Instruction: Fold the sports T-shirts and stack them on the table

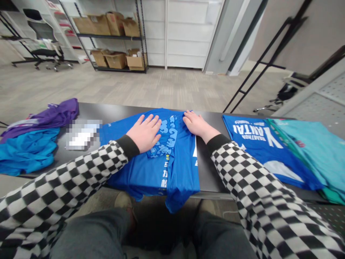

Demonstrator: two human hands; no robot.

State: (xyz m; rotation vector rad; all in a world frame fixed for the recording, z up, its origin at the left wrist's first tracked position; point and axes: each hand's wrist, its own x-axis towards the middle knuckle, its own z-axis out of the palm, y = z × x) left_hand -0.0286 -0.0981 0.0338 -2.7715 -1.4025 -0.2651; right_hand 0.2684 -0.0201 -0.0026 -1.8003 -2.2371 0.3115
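A blue T-shirt [134,169] with light blue and white print lies partly folded in front of me, its lower part hanging over the table's near edge. My left hand [145,132] rests flat on its upper middle, fingers spread. At the shirt's upper right corner my right hand [194,123] presses down on the fabric with the fingers stretched out. Neither hand grips the cloth.
On the dark table [212,172], a folded blue shirt [253,144] with white lettering and teal shirts [315,144] lie at right. Crumpled purple [58,113] and bright blue garments [29,151] lie at left, beside a pixelated patch. Beyond stands a shelf with cardboard boxes [115,59].
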